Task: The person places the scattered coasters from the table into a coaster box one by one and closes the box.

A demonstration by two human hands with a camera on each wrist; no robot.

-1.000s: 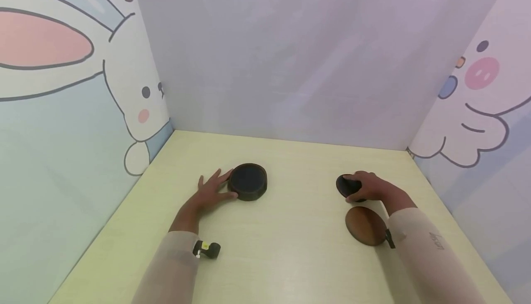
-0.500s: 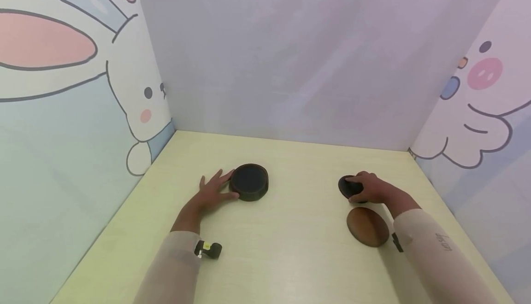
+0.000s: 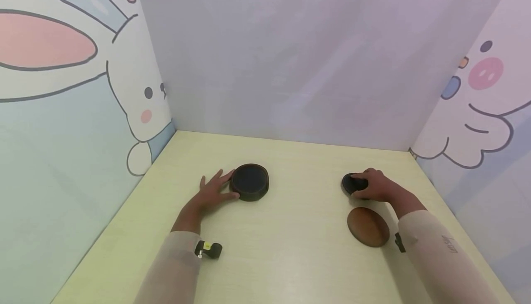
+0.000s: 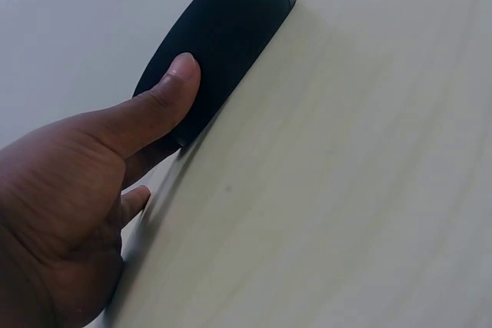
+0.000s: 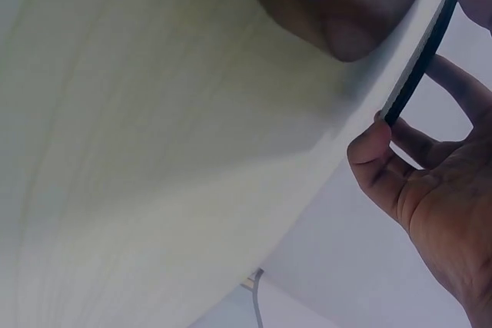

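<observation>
My left hand [image 3: 213,193] holds the left side of a round black holder [image 3: 250,179] with a brown rim. In the left wrist view the thumb presses on the holder's dark side wall [image 4: 223,36], while the other fingers lie partly hidden behind. My right hand [image 3: 375,185] grips a thin black disc [image 3: 351,183] by its edge, thumb and fingers spread around it. Seen edge-on in the right wrist view, the disc [image 5: 423,55] stays close over the table. Just nearer to the person lies a brown disc [image 3: 368,227], below the right wrist.
A pale wood-grain table [image 3: 290,248] carries everything. Walls enclose it: a rabbit-print wall [image 3: 62,156] on the left, a plain grey-violet one [image 3: 282,64] behind, and a cartoon-print wall [image 3: 489,179] on the right. Small cameras [image 3: 213,250] sit at the wrists.
My right hand has shifted slightly to the right with the black disc, which now shows more of its edge. The left hand still holds the holder, and the brown disc lies as before.
</observation>
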